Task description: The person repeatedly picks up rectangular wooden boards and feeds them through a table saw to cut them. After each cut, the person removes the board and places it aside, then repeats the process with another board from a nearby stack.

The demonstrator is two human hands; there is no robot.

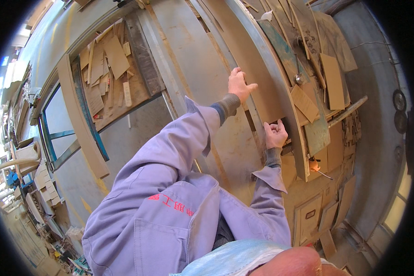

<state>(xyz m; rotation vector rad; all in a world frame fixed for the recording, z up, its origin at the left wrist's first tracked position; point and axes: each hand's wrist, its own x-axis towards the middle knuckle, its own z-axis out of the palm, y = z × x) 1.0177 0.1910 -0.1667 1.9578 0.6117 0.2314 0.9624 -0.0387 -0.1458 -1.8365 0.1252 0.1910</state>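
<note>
The top edge cuts off the long brown board (252, 55). The bottom edge cuts off the blue mask (237, 255). The little things (80, 264) at the lower left are too small to tell.

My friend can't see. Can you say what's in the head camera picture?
A person in a purple jacket leans over a grey bench, left hand by the long edge of a brown board, right hand at its near end. Wood scraps lie heaped to the left, with more wood to the right.
</note>
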